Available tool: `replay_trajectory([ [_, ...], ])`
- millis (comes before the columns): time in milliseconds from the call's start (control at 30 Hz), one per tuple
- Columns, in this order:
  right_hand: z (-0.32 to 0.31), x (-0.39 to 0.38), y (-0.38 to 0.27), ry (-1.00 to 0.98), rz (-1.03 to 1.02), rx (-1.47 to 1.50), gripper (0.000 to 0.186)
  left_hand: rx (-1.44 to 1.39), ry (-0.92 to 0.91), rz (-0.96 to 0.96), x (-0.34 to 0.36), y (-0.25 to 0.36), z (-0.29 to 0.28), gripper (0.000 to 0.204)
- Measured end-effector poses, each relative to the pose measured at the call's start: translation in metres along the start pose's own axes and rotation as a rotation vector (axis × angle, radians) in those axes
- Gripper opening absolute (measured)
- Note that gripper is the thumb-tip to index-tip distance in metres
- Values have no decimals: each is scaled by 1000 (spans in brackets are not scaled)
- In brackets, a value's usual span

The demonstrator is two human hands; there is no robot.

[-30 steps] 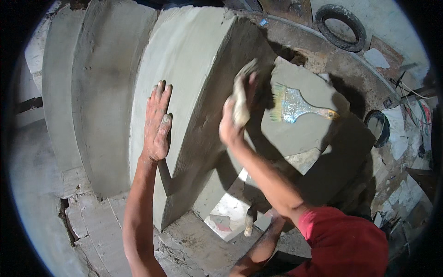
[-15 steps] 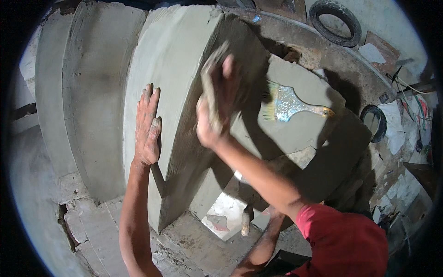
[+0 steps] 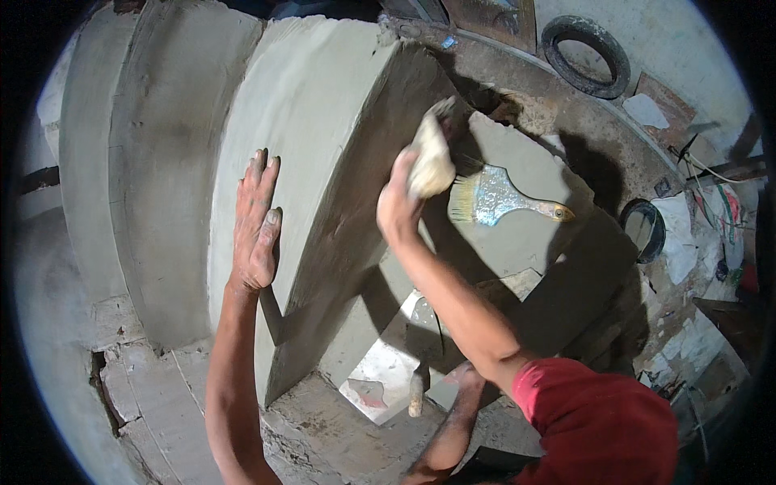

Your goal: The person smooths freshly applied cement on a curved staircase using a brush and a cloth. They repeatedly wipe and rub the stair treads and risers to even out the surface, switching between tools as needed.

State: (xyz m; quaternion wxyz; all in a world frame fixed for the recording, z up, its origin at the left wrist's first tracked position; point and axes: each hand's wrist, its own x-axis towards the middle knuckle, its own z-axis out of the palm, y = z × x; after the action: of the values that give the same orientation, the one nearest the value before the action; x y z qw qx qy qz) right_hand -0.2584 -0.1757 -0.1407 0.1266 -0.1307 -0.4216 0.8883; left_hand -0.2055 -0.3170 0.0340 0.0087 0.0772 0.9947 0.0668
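My left hand [image 3: 257,222] lies flat on the pale, smoothed cement face of a stepped block [image 3: 303,105], fingers stretched out and the thumb apart. My right hand [image 3: 402,198] grips a pale yellowish sponge [image 3: 433,158] with a dirty grey end. It is at the block's shaded, darker side face [image 3: 356,202], right of the sharp edge. Whether the sponge touches that face I cannot tell, as it is a little blurred. Just right of the right hand, a wide flat paintbrush [image 3: 505,196] with a cement-spattered ferrule rests on a grey slab [image 3: 517,242].
Below the right forearm lie a white tile piece [image 3: 380,372] and a tool's worn handle [image 3: 416,392]. A bare leg [image 3: 453,424] is beside them. A black tyre [image 3: 586,56], a black round container [image 3: 644,230] and rubble [image 3: 679,339] are at the right.
My right hand has moved right and slightly down with the sponge, which now shows its broad side. My left hand stays flat on the cement. The view has shifted slightly.
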Motion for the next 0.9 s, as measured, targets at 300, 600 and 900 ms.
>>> replay_trajectory([
  [300, 6, 7, -8, -39, 191, 6, 71, -20, -4, -25, 0, 4, -3, 80],
  [600, 8, 25, -28, -111, 22, -135, 68, 5, -1, -5, 2, 5, -3, 77],
  [900, 11, 11, -13, -138, -445, -328, 56, -17, 19, -16, 1, 7, -3, 78],
])
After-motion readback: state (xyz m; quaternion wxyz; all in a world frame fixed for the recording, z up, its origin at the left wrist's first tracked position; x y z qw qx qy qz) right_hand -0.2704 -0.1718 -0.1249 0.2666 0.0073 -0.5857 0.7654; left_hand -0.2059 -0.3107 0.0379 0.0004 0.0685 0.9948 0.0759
